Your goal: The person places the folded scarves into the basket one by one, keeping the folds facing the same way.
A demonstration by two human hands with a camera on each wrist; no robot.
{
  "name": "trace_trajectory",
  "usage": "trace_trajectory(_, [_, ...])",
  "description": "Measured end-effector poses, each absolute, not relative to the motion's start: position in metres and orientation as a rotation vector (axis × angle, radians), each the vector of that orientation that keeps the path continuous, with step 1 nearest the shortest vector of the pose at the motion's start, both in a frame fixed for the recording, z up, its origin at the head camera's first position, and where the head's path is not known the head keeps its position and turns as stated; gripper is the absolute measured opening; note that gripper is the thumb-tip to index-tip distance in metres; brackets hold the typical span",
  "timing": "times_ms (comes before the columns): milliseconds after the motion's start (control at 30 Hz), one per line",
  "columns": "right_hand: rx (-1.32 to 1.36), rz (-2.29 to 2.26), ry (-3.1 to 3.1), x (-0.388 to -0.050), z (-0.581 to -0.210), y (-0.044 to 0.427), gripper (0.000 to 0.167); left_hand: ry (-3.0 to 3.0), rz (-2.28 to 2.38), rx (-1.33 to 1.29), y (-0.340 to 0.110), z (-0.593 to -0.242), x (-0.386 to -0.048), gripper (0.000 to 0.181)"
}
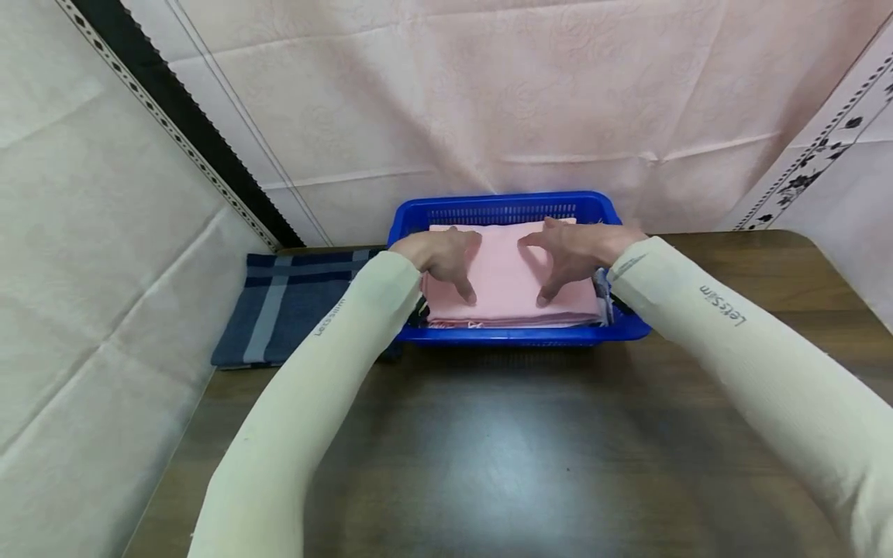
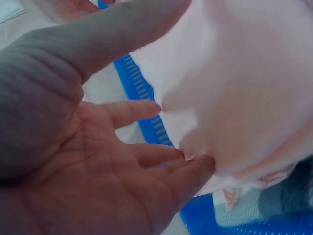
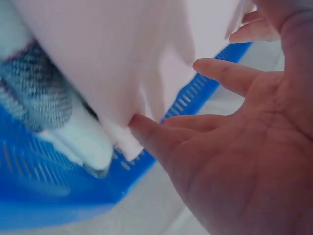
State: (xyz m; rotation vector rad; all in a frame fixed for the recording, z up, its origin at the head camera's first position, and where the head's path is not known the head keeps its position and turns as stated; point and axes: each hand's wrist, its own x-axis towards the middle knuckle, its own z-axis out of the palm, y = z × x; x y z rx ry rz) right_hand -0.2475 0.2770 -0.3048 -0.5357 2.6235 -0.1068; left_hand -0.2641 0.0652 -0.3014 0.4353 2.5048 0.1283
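A folded pink cloth [image 1: 504,283] lies on top inside a blue plastic basket [image 1: 516,337]. My left hand [image 1: 446,256] is at the cloth's left part, fingers spread and thumb held apart. On the right part, my right hand [image 1: 575,252] has its fingers spread the same way. In the left wrist view, fingertips of the left hand [image 2: 112,152] touch the pink cloth [image 2: 234,98] by its edge. The right wrist view has the right hand [image 3: 244,127] with its fingertips against the cloth's edge. Grey-and-white fabric [image 3: 44,93] shows beneath the pink cloth.
A folded navy checked cloth [image 1: 296,306] lies on the brown wooden table [image 1: 502,449], left of the basket and partly behind the left sleeve [image 1: 314,387]. Pale fabric [image 1: 446,101] hangs behind the basket and along the left side.
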Motion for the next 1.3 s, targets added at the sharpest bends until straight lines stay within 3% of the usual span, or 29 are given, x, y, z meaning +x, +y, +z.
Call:
trace_trajectory(400, [-0.412, -0.016, 2.535, -0.251, -0.316, 0.266, 0.12, 2.468, -0.002, 0.359, 0.078, -0.312, -0.269, 0.109])
trace_trajectory(933, [-0.411, -0.023, 2.547, -0.252, -0.321, 0.27, 0.12, 2.448, -0.074, 0.363, 0.08, -0.315, -0.269, 0.118])
trace_trajectory(1300, [-0.533, -0.118, 2.621, -0.243, -0.316, 0.288, 0.118, 2.521, 0.094, 0.447, 0.054, -0.311, -0.261, 0.108])
